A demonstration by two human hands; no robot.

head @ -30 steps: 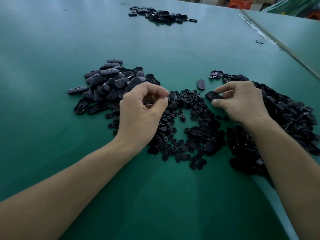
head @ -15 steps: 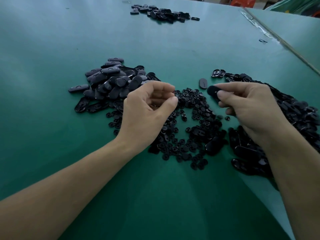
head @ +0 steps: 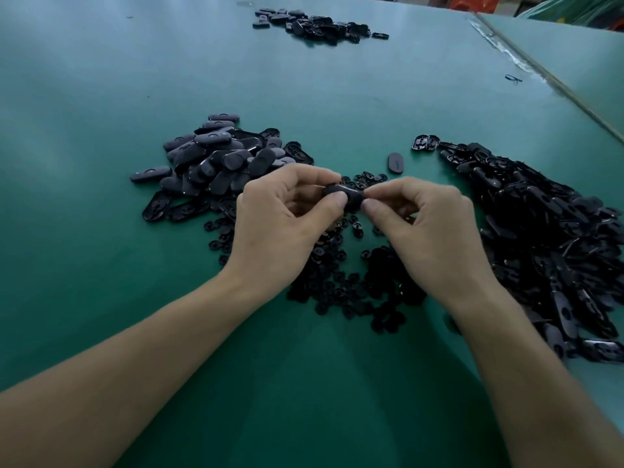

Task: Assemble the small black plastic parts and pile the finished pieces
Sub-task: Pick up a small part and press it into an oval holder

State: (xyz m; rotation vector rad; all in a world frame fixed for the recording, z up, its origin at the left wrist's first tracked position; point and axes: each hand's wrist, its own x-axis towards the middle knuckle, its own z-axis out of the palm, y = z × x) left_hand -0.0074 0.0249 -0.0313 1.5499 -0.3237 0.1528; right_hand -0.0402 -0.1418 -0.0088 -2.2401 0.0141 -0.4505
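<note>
Green table [head: 101, 96], black parts [head: 216, 163] piled; seam [head: 553, 82] right; orange object [head: 472, 1] beyond.

Worn on the head — looking forward and down from close above the fingers [head: 337, 200], across the bench [head: 101, 96] beyond them.

Left hand [head: 280, 228] and right hand [head: 429, 231] pinch one black oval part [head: 344, 196] — above small round pieces [head: 341, 285].

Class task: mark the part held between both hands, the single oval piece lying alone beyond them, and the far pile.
held part [head: 352, 196], head view, its visible dark middle.
single oval [head: 395, 163], head view, centre of its top face.
far pile [head: 317, 25], head view, middle of the heap.
</note>
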